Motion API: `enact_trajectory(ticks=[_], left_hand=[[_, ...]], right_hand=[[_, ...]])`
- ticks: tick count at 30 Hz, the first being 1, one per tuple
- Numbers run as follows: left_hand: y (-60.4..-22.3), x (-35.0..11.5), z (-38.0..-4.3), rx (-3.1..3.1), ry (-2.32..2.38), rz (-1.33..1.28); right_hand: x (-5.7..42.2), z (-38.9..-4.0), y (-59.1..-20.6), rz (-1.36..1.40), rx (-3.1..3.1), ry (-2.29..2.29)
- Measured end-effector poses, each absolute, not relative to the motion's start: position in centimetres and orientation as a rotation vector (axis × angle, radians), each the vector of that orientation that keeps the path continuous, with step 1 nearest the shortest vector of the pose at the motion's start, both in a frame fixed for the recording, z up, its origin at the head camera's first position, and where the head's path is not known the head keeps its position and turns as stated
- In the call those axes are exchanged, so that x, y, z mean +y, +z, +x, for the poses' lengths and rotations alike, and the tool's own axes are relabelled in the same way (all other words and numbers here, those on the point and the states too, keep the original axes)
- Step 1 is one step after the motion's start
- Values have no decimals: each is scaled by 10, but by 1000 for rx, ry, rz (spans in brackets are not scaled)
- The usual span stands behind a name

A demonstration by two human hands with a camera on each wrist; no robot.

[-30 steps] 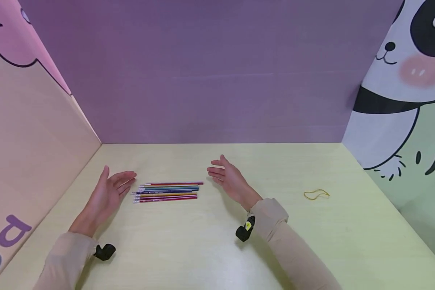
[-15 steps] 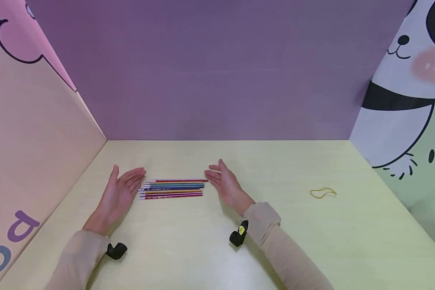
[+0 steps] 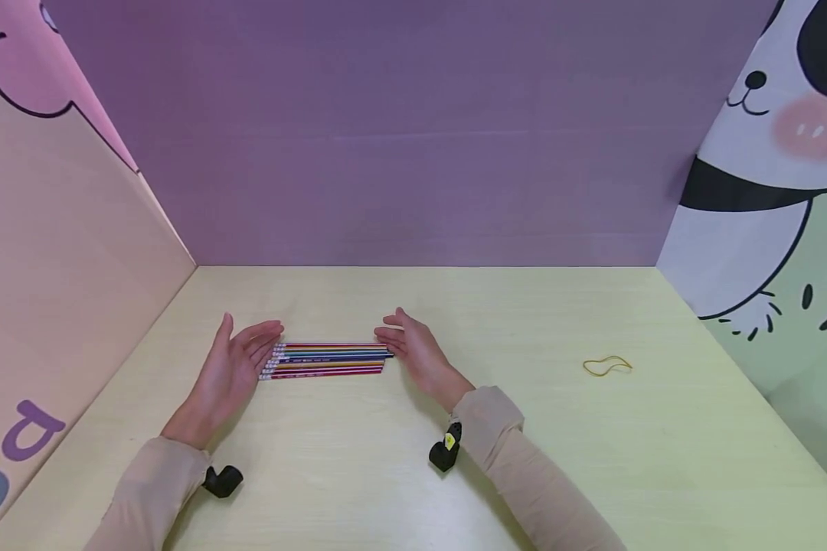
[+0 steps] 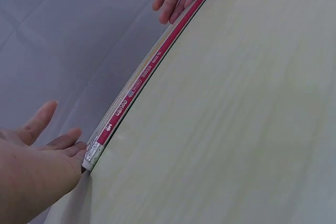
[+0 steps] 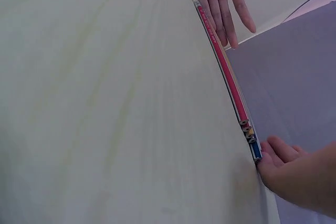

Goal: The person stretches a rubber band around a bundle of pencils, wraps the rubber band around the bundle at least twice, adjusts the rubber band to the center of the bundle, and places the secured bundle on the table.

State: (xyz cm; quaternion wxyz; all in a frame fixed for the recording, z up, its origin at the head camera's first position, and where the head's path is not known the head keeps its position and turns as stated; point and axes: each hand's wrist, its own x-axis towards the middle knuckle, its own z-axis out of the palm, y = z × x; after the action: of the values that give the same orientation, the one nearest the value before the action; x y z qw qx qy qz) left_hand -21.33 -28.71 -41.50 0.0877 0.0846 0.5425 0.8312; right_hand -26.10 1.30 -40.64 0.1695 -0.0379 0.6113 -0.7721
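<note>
Pencils (image 3: 329,360): ends apparently being squared. Left hand (image 3: 226,376) at their eraser ends, right hand (image 3: 422,357) opposite; fingers extended, gripping nothing. Next likely needs gentle inward pressure.

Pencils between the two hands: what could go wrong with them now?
The pencils lie loose, side by side on the table, so a bump might make some roll away.
The left hand and right hand are at opposite ends; pushing too hard could make the row buckle.
The yellow band lies off to the side, not around them, so they might spread if lifted.
</note>
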Motion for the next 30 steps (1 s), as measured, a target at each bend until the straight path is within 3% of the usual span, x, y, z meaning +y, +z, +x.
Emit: enact_trajectory(ticks=[10,30], left_hand=[[-409,-287,-212,1683,2395,212],[-413,-278,-210,1786,2390,156]], right_hand=[[3,-261,-406,-4,1988,-2160],[-6,-253,-411,-3,1736,-2370]])
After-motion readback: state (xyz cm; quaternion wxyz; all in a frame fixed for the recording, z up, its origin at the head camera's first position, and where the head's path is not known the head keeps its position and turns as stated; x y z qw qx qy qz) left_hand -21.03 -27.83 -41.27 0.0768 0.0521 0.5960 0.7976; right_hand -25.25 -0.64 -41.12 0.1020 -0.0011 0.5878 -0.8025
